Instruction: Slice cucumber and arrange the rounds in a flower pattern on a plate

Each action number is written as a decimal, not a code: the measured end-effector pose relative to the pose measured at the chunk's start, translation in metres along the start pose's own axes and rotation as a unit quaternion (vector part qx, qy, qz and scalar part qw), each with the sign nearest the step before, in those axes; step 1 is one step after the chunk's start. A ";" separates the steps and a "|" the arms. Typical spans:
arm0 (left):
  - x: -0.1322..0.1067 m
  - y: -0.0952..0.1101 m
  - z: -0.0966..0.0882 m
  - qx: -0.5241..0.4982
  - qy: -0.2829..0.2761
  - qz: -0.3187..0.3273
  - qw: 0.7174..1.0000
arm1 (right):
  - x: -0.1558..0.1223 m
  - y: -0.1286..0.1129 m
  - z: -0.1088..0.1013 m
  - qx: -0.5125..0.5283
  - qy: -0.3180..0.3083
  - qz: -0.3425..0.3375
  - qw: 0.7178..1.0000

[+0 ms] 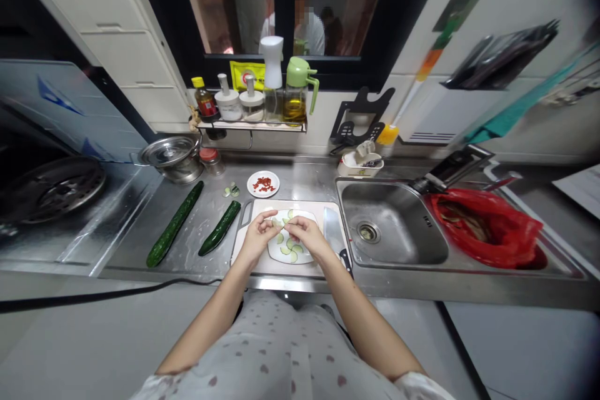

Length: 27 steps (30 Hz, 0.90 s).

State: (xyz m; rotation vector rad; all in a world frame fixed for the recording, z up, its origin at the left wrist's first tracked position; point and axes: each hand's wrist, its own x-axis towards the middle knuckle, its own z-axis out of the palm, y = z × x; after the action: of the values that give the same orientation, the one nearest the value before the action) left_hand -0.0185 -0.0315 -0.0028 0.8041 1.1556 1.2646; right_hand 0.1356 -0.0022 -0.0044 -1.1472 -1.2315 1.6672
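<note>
My left hand [260, 236] and my right hand [308, 236] meet over a white plate [307, 257], with their fingertips close together. Pale cucumber slices with green rims [291, 252] lie curved and overlapping on that plate. A thin slice shows between the thumb and curled fingers of my left hand. My right hand pinches at a slice, partly hidden by its fingers. Beneath the plate is a light cutting board [255, 207]. A kitchen knife [332, 228] lies along the board's right side, its black handle towards me.
Left of the board lie a cut cucumber [219, 229] and a longer cucumber [175, 224]. Behind stand a small dish of chopped red pieces [263, 175], cucumber ends [231, 190], a jar [212, 161] and a steel pot [173, 159]. Right are the sink [396, 225] and a red bag [487, 231].
</note>
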 end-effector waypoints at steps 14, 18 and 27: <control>0.006 -0.017 -0.007 0.120 0.042 0.101 0.987 | 0.015 0.011 -0.001 -0.056 0.014 -0.002 0.998; 0.012 -0.027 -0.013 0.142 0.050 0.079 0.985 | 0.025 0.020 -0.006 -0.095 0.005 -0.002 0.995; 0.031 -0.061 -0.029 0.266 0.066 0.037 0.961 | 0.048 0.051 -0.017 -0.211 0.007 -0.010 0.977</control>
State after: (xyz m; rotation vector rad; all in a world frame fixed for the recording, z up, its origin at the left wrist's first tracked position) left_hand -0.0308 -0.0154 -0.0745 1.1773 1.6222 1.0882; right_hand 0.1342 0.0344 -0.0664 -1.3860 -1.6340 1.4148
